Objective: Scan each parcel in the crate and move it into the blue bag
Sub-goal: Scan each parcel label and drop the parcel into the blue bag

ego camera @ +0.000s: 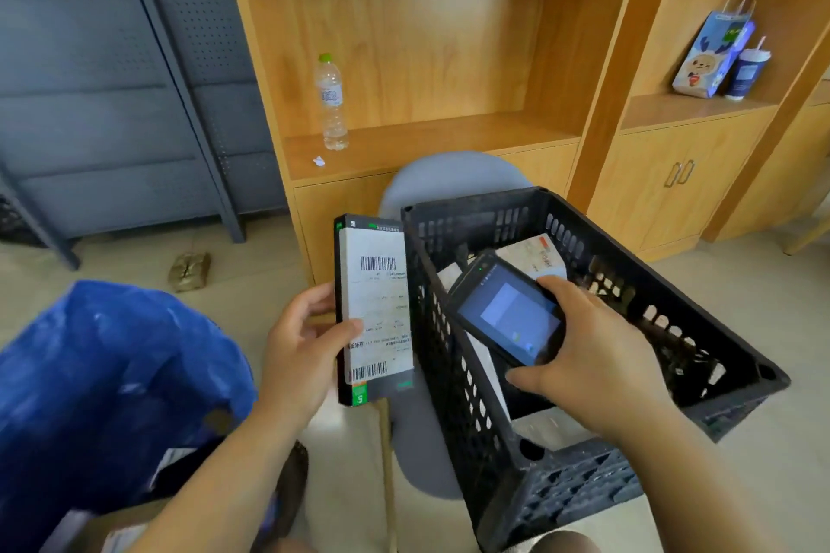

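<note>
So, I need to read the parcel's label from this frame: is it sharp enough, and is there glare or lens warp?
Head view: on the parcel the bars show but the small print is too soft to read; a glare patch washes the shelf back panel; the wide lens bends the shelf uprights and the crate rim; the paper bag at right looks smeared.
</note>
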Available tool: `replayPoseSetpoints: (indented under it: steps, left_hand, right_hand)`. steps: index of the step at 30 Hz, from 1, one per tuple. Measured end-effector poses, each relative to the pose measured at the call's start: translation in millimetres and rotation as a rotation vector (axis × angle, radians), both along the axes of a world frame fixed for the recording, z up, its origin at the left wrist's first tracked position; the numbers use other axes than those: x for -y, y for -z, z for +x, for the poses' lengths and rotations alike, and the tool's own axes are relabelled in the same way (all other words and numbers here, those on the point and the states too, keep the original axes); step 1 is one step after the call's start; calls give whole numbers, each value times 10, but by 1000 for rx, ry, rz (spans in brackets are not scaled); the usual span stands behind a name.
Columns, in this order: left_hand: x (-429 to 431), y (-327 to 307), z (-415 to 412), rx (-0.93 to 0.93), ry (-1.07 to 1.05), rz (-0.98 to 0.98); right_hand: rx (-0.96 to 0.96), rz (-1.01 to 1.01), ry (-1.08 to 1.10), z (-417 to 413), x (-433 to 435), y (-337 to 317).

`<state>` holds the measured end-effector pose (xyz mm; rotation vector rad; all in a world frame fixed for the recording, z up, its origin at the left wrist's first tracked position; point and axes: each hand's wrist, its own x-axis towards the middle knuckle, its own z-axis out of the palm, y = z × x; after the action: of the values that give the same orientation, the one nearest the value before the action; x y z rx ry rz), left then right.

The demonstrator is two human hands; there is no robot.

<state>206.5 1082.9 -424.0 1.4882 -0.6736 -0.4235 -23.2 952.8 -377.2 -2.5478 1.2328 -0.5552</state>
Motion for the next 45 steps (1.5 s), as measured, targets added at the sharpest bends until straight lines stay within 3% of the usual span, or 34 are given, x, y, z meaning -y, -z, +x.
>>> replayPoseSetpoints:
  steps: [13,15,17,24,40,45]
  left_hand:
    - [-1612,824,889,-110,-548,363]
    - [-1732,922,996,-69,-562,517]
    - [-1792,1004,1041,-72,-504,615]
    - [-1486,983,887,-24,-192,661]
    - [142,239,-46,288,289,559]
    - [800,70,-108,588,362,536]
  right_hand:
    - [-60,-10,-367,1087,-699,251]
    - [-76,-2,-378,1141,-739,265]
    - [-80,-4,-369,1147,-749,261]
    - [-85,-18,-242,891,-600,118]
    - [-74,11,145,-492,230,24]
    - [-79,54,192,-697,521,127]
